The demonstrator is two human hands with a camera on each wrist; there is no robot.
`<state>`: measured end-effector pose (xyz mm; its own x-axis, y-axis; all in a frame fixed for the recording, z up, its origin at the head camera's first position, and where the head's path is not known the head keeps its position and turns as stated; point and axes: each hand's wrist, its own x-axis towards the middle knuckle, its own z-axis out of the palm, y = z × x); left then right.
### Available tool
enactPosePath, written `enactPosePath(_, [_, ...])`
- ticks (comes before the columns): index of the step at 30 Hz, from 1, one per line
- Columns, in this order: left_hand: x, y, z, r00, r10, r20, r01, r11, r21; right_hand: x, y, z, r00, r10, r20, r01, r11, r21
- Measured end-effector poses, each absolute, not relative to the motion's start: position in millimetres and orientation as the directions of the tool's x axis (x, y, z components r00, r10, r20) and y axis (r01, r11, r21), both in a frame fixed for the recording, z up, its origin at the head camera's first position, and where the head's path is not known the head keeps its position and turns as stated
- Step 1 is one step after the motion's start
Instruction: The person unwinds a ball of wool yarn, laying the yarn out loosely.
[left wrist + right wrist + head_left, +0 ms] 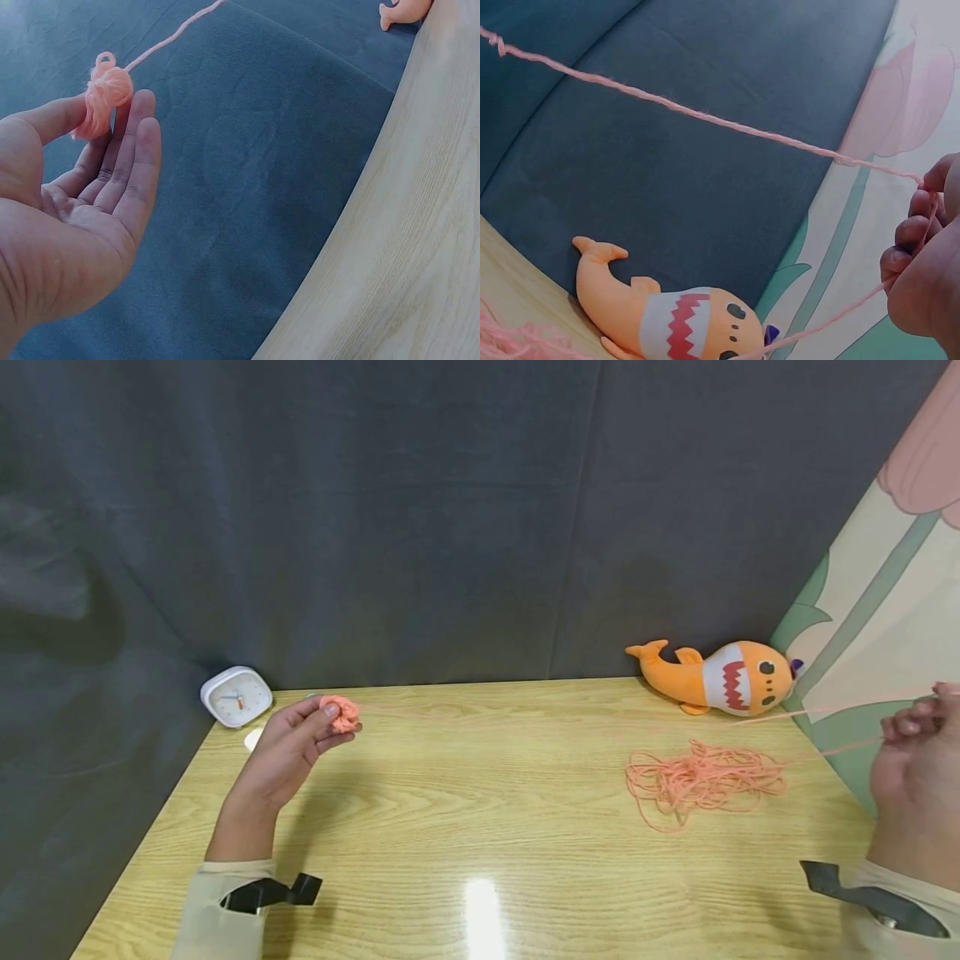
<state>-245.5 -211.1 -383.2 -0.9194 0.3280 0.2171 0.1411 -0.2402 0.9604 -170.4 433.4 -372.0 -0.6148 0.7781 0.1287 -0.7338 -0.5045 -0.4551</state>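
Observation:
My left hand (288, 747) pinches a small wound ball of coral yarn (342, 714) between thumb and fingers, above the table's left side. In the left wrist view the ball (107, 94) has a loop on top, and a strand (176, 34) runs off to the upper right. Far to the right, my right hand (918, 756) holds the yarn with curled fingers. A strand (697, 114) stretches from its fingertips toward the left, and another (817, 330) leaves the palm downward. A loose tangle of the same yarn (705, 777) lies on the table at the right.
An orange plush shark (720, 677) lies at the table's back right corner. At the back left stands a white clock (236, 697), with a small white object (253, 740) near it. Dark curtain (450, 527) hangs behind the wooden table (465, 810); a patterned panel (900, 602) stands right.

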Motion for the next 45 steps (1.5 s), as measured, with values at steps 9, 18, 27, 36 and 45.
enactPosePath(9, [-247.3,-207.7,-385.2,-0.909,0.355,0.220,0.149,-0.217,0.965,-175.7,421.9,-370.8,-0.556,0.814,0.168,-0.713,-0.363,-0.599])
enactPosePath(18, [-247.5,-204.9,-388.7,-0.907,0.366,0.207,0.152,-0.174,0.973,-185.6,401.2,-368.1,-0.576,0.803,0.154,-0.670,-0.356,-0.651])
enactPosePath(27, [-247.5,-203.2,-388.1,-0.904,0.374,0.207,0.152,-0.171,0.973,-198.4,345.5,-367.6,-0.749,0.613,0.252,-0.593,-0.451,-0.666])
enactPosePath(36, [-246.9,-200.7,-388.2,-0.911,0.366,0.190,0.148,-0.140,0.979,-209.9,263.2,-372.6,-0.829,0.354,0.433,-0.541,-0.309,-0.782])
enactPosePath(45, [-246.0,-196.4,-387.5,-0.900,0.390,0.196,0.147,-0.151,0.978,-218.4,187.4,-383.2,-0.902,0.121,0.415,-0.428,-0.114,-0.897])
